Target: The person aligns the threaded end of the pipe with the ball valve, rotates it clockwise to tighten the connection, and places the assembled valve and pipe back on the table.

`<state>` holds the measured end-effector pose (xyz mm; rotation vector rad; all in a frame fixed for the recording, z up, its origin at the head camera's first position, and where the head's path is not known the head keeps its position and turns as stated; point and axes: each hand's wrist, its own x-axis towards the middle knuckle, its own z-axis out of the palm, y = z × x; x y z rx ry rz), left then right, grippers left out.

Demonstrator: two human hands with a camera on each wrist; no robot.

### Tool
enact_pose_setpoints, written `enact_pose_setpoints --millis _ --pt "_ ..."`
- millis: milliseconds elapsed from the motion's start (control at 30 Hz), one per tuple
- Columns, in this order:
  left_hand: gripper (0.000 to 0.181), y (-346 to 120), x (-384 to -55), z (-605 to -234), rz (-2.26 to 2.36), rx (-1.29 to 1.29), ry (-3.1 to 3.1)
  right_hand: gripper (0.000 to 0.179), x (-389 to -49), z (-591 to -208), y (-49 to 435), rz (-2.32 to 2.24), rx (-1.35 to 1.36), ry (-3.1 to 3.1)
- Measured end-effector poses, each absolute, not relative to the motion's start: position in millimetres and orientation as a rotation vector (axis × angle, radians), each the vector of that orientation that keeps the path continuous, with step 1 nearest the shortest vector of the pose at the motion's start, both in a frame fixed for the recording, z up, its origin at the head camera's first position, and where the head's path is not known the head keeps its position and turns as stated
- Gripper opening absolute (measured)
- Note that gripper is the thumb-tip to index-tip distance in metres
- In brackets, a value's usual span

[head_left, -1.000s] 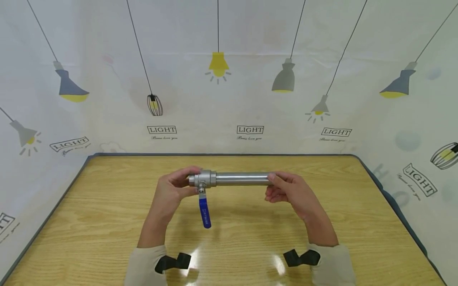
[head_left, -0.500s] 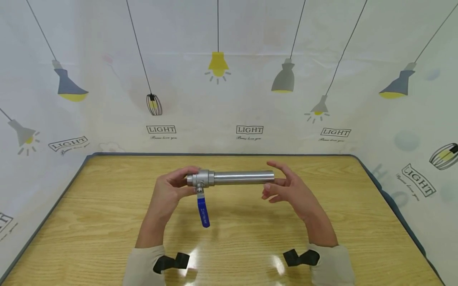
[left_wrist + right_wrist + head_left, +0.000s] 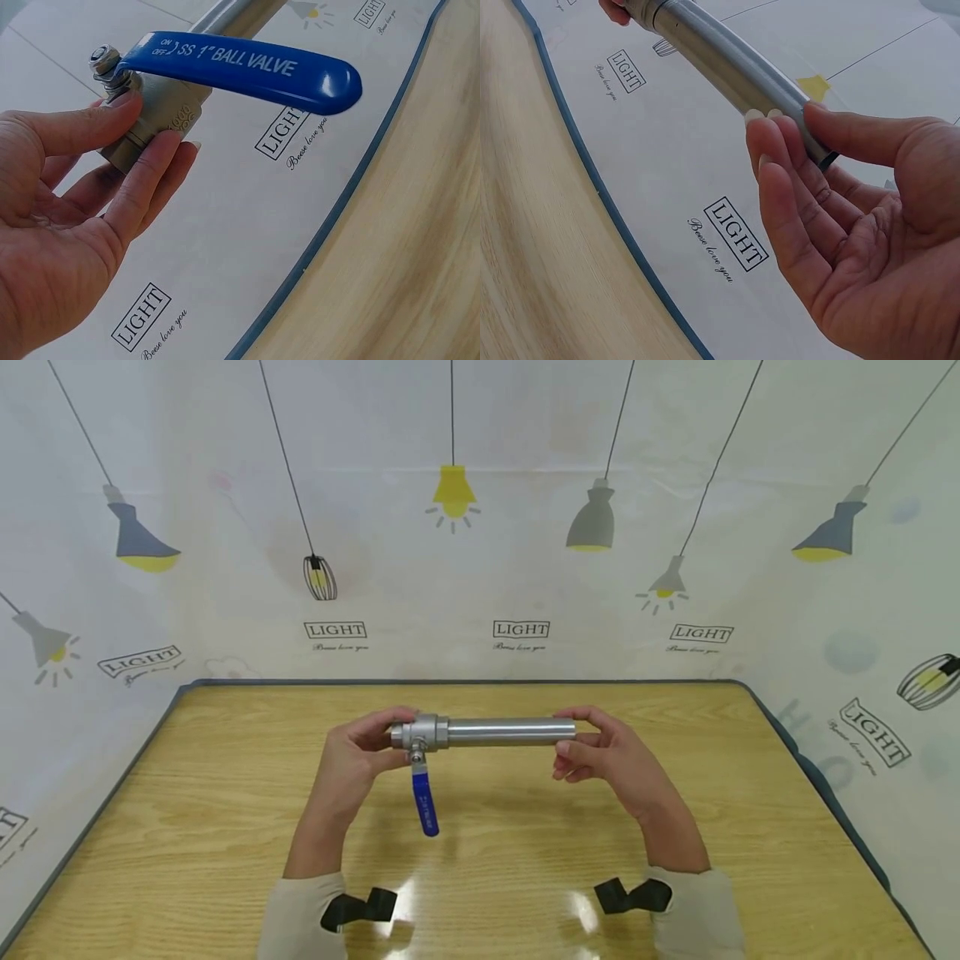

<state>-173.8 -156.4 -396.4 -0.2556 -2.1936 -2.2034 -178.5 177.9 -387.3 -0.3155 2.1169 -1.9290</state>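
A steel ball valve [image 3: 423, 733] is joined to a straight metal pipe [image 3: 510, 732], held level above the table. My left hand [image 3: 356, 756] grips the valve body at its left end, thumb on the near side. From the valve, a blue lever handle [image 3: 247, 71] hangs down toward me; white lettering on it reads "SS 1" BALL VALVE". At the pipe's free right end, my right hand [image 3: 611, 752] pinches the tube between thumb and fingers. The right wrist view shows the right thumb on the pipe wall [image 3: 735, 64], close to its open end.
Beneath the hands lies a wood-grain table [image 3: 495, 860] with a dark blue edge. Pale cloth walls [image 3: 420, 568] printed with hanging lamps and "LIGHT" labels enclose its back and sides. A black strap [image 3: 360, 908] shows on each sleeve cuff.
My right hand loosened half a second ago, its index finger lifted off the pipe, and now its fingers have closed on the pipe end again. The left hand keeps its grip on the valve.
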Motion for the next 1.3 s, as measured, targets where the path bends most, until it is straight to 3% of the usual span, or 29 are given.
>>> enact_pose_setpoints --millis 933,1300 --pt "0.043 -156.5 -173.8 -396.2 -2.207 -0.262 -2.193 0.037 -178.8 -384.9 173.5 -1.926 -0.224 2.102" --pt "0.043 -155.0 -174.3 -396.5 -2.214 -0.252 -2.199 0.051 -179.0 -387.0 174.2 -1.923 -0.262 2.124"
